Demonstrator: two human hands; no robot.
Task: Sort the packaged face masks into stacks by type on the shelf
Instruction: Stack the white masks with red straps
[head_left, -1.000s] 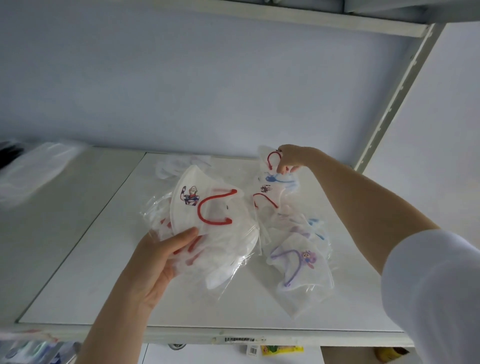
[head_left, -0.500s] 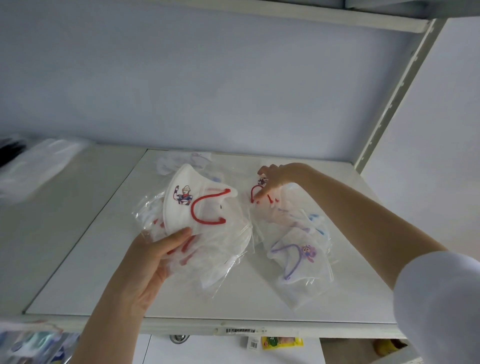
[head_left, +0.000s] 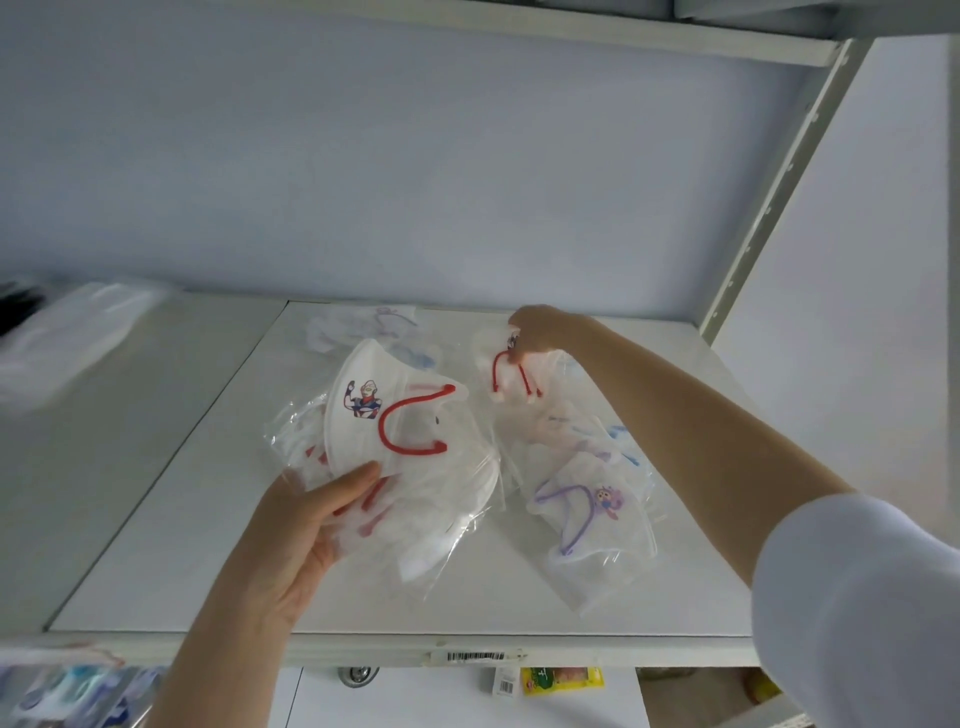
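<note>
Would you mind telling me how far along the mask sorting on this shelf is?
Done: the left hand holds a gathered bundle of red-strap masks. In hand: the right hand pinches another red-strap mask above the loose pile. Left: the purple-strap mask, blue-strap masks and a few packs at the back lie unsorted on the shelf; no finished stack is set down.

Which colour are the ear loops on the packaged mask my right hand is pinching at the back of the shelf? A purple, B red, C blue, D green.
B: the right hand pinches a clear-wrapped white mask with red ear loops, like the red-looped bundle of packaged masks in the left hand; the purple-looped packaged mask lies ungripped nearer the front.
</note>
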